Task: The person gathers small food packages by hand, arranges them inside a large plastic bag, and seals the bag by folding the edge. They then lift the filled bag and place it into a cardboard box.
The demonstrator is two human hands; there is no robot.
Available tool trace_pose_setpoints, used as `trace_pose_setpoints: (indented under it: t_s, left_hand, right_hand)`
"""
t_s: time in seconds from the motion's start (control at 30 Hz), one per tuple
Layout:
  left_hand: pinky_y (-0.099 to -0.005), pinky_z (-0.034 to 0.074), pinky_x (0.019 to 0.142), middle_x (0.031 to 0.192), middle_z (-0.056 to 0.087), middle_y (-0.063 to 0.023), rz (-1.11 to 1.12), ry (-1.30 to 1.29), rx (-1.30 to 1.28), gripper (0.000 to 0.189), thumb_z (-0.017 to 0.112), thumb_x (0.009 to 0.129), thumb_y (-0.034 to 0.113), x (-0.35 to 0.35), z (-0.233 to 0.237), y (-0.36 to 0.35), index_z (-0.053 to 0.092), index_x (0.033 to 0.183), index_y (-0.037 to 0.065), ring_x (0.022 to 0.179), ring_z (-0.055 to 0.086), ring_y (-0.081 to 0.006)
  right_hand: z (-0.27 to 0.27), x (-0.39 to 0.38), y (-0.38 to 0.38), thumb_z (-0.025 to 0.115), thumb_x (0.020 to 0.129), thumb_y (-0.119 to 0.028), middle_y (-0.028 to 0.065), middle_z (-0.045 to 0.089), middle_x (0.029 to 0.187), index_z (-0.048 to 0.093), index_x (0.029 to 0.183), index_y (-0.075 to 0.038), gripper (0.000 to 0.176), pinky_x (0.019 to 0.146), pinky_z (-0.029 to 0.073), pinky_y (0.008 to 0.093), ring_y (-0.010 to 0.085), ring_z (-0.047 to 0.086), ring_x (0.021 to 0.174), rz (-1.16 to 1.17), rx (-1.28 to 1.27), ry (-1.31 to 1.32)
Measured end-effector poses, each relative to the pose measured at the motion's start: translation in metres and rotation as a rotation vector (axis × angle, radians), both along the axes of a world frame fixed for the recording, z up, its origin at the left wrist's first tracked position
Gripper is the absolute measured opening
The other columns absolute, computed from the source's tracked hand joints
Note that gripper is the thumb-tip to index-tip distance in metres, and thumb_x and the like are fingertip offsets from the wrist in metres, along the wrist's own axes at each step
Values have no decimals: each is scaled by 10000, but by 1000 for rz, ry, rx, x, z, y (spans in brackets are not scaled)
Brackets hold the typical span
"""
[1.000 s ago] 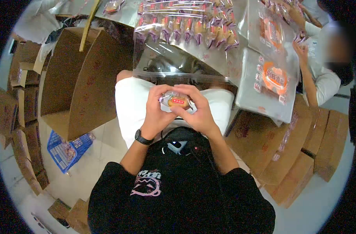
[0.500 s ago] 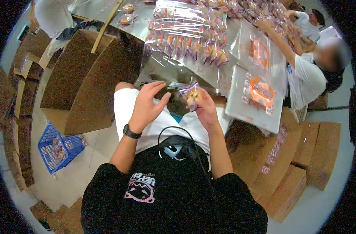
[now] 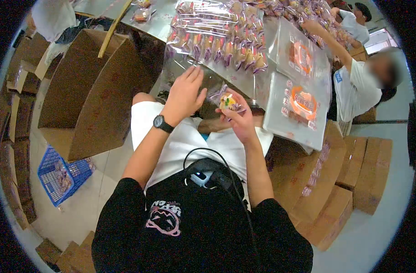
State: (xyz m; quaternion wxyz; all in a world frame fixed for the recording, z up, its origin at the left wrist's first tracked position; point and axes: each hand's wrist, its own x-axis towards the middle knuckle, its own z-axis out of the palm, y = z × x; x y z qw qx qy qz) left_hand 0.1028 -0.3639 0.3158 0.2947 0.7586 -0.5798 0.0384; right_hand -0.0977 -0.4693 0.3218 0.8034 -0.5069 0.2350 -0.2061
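Observation:
In my right hand [image 3: 239, 119] is a small wrapped snack [image 3: 228, 101], in clear film with purple edges, held between thumb and fingers above my lap. My left hand [image 3: 186, 94], a dark watch on its wrist, reaches toward the table edge. Its fingers are stretched out with nothing in them. Just beyond it, rows of the same wrapped snacks [image 3: 217, 38] lie under clear plastic on the metal table [image 3: 155, 22]. Printed plastic bags [image 3: 296, 109] with an orange logo lie in a stack at the table's right corner.
A large open carton [image 3: 96, 95] stands left of my legs, with a wooden stick [image 3: 114, 29] above it. A blue basket [image 3: 62, 175] holding packets sits on the floor. More cartons [image 3: 328, 218] stand at right. A co-worker [image 3: 362, 82] reaches into a snack pile [image 3: 308, 11].
My left hand has moved forward and right toward the table edge. The snack in my right hand has turned, showing more of its face. The view has shifted slightly.

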Motion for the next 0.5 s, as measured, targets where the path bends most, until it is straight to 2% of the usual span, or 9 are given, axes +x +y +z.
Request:
trace_pose_setpoints:
  t_s: [0.13, 0.17, 0.27, 0.3, 0.4, 0.43, 0.5]
  left_hand:
    - [-436, 403, 1125, 1455, 531, -217, 2, -74, 63, 557, 652, 902, 190, 9, 8, -6, 518, 1405, -7, 1372, 478, -367]
    - [-433, 420, 1102, 1451, 540, -200, -4, -65, 72, 554, 655, 893, 162, 14, 6, -8, 523, 1412, 19, 1375, 478, -358]
    - [-447, 426, 1086, 1454, 540, -192, 16, 117, 29, 564, 665, 881, 142, 31, 12, -11, 519, 1412, 18, 1388, 465, -351]
    - [-451, 430, 1073, 1415, 568, -203, 18, 66, -46, 566, 678, 872, 141, 34, 15, -13, 527, 1405, 22, 1359, 495, -354]
    - [-451, 428, 1078, 1366, 604, -210, 19, -54, -107, 568, 689, 869, 153, 37, 19, -25, 535, 1400, 26, 1317, 538, -361]
    - [-447, 446, 1036, 1299, 638, -171, 6, -64, -117, 557, 695, 859, 145, 37, 24, -28, 553, 1385, 28, 1221, 592, -341]
    - [-439, 455, 999, 1273, 634, -141, 44, -53, -69, 538, 699, 848, 131, 43, 21, -33, 576, 1363, 32, 1174, 592, -318]
  right_hand:
    - [-7, 8, -6, 768, 856, -17, 68, 637, 1242, 456, 1430, -46, 654, 882, 564, 316, 183, 674, 1022, -67, -222, 150]
    - [-5, 12, -6, 792, 835, -22, 61, 630, 1243, 480, 1383, -48, 631, 964, 529, 319, 168, 638, 1090, -92, -256, 155]
    - [3, 17, -11, 795, 825, -31, 62, 622, 1256, 512, 1330, -40, 579, 1017, 489, 322, 169, 612, 1137, 63, -464, 129]
    - [-2, 16, -16, 778, 822, -43, 69, 618, 1269, 540, 1282, -31, 518, 1028, 473, 328, 171, 597, 1167, 97, -555, 151]
    - [-13, 26, -18, 758, 817, -50, 80, 624, 1272, 557, 1268, -29, 494, 1009, 479, 324, 175, 607, 1151, 43, -433, -12]
    - [-15, 31, -20, 756, 814, -57, 91, 629, 1268, 555, 1266, -29, 495, 999, 483, 322, 179, 612, 1143, 32, -435, 33]
    - [-14, 41, -25, 753, 807, -71, 113, 638, 1260, 551, 1262, -30, 499, 980, 490, 318, 187, 622, 1127, 0, -438, 119]
